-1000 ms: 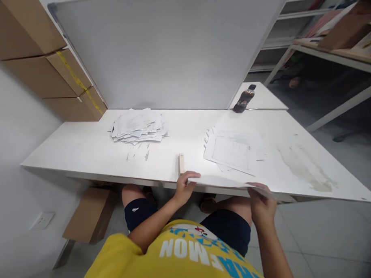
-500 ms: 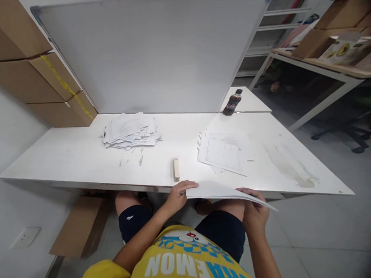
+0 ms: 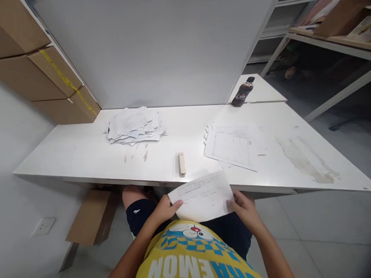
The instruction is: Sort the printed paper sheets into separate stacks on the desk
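Printed paper [image 3: 202, 197] is held up between both hands over my lap, its printed face toward me; whether it is one sheet or more I cannot tell. My left hand [image 3: 166, 208] is closed on its left edge, thumb on top. On the right edge, my right hand [image 3: 244, 208] pinches the paper with thumb and fingers. Just beyond it on the white table [image 3: 82, 159] lies a beige stapler [image 3: 182, 164]. A few loose printed sheets [image 3: 231, 147] rest to the right of the stapler.
A thick, untidy pile of papers [image 3: 134, 124] sits at the back left. A bottle of dark drink [image 3: 243, 92] stands at the back right near the whiteboard [image 3: 152, 51]. Cardboard boxes [image 3: 77, 106] are stacked at the left, and another box [image 3: 87, 217] is under the table.
The paper has turned from nearly edge-on to showing its printed face, and both hands have shifted left with it. The camera view has tilted slightly downward.
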A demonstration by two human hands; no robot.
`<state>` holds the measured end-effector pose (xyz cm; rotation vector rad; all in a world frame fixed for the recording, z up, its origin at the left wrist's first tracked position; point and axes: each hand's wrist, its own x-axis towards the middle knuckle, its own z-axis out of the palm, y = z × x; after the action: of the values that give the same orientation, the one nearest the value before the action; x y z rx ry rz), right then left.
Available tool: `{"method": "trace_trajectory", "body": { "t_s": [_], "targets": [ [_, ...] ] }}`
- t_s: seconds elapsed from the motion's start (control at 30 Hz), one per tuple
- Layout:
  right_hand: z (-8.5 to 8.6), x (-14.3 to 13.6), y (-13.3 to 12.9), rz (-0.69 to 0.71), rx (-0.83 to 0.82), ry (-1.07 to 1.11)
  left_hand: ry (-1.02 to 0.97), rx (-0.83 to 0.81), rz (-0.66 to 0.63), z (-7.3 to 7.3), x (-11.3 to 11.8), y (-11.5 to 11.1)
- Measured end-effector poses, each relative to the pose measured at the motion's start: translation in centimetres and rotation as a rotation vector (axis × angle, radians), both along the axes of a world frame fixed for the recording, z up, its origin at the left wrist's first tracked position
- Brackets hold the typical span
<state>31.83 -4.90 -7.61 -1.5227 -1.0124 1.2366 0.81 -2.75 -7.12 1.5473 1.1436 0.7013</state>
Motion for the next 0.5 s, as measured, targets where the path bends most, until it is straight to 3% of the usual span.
{"method": "trace_trajectory", "body": {
  "t_s": [0.1,0.27,0.33,0.43,0.5],
  "targets": [
    [-0.1,-0.8,-0.2,0.046,-0.058,0.028,-0.026,-0.111,0.089,-1.1,0.0,-0.5],
    [0.7,-0.7,-0.3,-0.081,-0.157,0.073,-0.154,-0.102,0.239,-1.3,1.2,0.2],
    [1.2,-0.3,-0.4,-0.143,-0.211,0.039,-0.173,-0.081,0.357,-1.3,1.5,0.5],
    [1.8,0.3,-0.6,-0.198,-0.227,-0.009,-0.163,0.101,0.59,-0.8,1.2,1.0],
    [2.0,0.4,-0.7,-0.215,-0.197,-0.012,-0.081,0.31,0.62,0.0,0.9,1.7]
  ]
}}
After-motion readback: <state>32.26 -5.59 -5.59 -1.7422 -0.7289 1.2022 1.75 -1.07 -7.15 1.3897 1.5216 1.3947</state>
